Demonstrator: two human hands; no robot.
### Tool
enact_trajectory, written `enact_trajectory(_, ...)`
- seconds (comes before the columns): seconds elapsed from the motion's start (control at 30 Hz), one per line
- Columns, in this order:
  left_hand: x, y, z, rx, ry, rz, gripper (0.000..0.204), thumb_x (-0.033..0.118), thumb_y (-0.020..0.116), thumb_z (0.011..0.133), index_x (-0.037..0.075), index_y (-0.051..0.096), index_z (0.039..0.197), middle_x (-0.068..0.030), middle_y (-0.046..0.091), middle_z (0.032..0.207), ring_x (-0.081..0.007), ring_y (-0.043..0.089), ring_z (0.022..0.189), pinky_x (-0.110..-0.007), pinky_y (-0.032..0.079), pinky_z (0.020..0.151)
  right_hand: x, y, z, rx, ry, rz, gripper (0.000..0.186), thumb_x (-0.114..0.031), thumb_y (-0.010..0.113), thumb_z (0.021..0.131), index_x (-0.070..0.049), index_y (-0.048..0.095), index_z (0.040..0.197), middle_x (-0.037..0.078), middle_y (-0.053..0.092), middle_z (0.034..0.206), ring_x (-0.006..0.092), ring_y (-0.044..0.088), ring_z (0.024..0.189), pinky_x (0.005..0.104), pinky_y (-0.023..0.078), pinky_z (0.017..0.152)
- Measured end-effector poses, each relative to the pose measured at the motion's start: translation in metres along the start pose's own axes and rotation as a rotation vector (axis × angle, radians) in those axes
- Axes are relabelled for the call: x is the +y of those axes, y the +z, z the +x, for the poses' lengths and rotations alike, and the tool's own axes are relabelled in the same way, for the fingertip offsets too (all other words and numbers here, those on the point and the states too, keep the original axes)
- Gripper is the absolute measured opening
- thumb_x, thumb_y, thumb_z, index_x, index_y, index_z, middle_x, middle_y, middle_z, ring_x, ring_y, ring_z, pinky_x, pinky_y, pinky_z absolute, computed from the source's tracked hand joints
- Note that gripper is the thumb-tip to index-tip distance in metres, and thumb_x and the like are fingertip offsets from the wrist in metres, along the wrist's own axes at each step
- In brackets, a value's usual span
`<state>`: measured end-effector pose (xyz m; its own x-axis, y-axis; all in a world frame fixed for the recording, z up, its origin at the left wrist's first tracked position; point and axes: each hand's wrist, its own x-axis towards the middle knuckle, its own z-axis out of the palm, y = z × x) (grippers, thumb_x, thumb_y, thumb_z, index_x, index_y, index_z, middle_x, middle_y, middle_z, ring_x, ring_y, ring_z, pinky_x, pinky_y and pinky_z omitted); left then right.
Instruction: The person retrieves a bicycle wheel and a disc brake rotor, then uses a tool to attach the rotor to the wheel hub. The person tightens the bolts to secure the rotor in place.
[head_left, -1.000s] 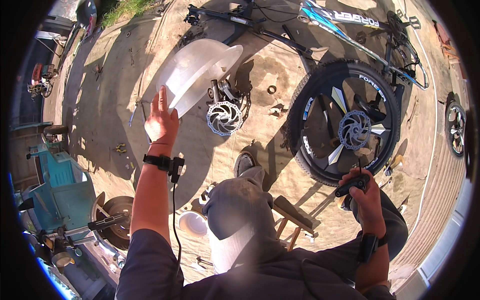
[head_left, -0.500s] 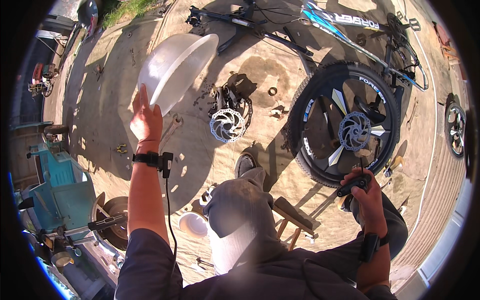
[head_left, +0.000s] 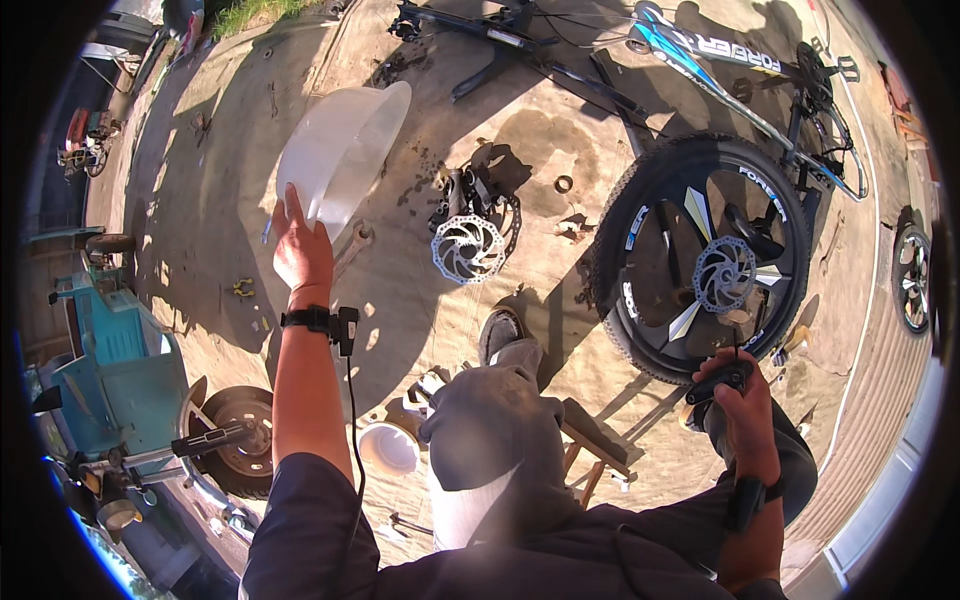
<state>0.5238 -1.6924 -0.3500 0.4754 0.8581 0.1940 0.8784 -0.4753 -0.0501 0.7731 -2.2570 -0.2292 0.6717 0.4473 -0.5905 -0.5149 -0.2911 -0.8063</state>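
Out to the left, my left hand [head_left: 302, 250] grips a big translucent white plastic basin [head_left: 335, 150] by its near edge, tilted up on its side. On the right, my right hand [head_left: 740, 400] is closed around a black tool [head_left: 720, 382] with a thin shaft sticking up, resembling a folding hex key set. Just beyond that hand lies a black bicycle wheel [head_left: 640, 330] with a silver brake disc [head_left: 724, 275] at its hub. Two loose brake discs, one silver [head_left: 467, 250], lie with black parts between my hands.
A blue and white bicycle frame [head_left: 700, 85] and a black fork [head_left: 500, 40] lie at the far side. An open-ended wrench [head_left: 358, 240] rests by the basin. A white bucket [head_left: 388, 450] and a small wooden stool [head_left: 590, 470] are near me. A teal vehicle [head_left: 115, 360] stands left.
The basin has come down slightly and turned, with my left hand still on its edge. The whole view has shifted a little; my right hand keeps the black tool.
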Motion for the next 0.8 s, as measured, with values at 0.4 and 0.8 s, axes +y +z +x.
enact_trajectory(0.4,-0.016,0.002,-0.006,0.083,-0.073,-0.071,0.085,0.015,0.067,0.086,0.025,0.028,0.162,-0.0155,0.041,0.157,-0.0350,0.071,0.103,-0.044,0.061,0.080,0.001,0.009,0.006,0.012,0.021,-0.004,0.053,0.000,0.066,0.079,0.002,0.052,0.131,0.016,0.067,0.112,0.0253,0.068,0.105,0.0378,0.053,0.097)
enact_trajectory(0.8,-0.061,0.039,-0.050,0.043,-0.862,-0.845,0.058,0.010,0.060,0.088,0.003,0.046,0.144,-0.0190,0.064,0.124,-0.0340,0.070,0.097,-0.044,0.059,0.076,-0.003,0.014,0.008,-0.003,0.026,0.008,0.052,0.002,0.065,0.080,0.001,0.052,0.130,0.015,0.066,0.112,0.0251,0.067,0.104,0.0386,0.054,0.097)
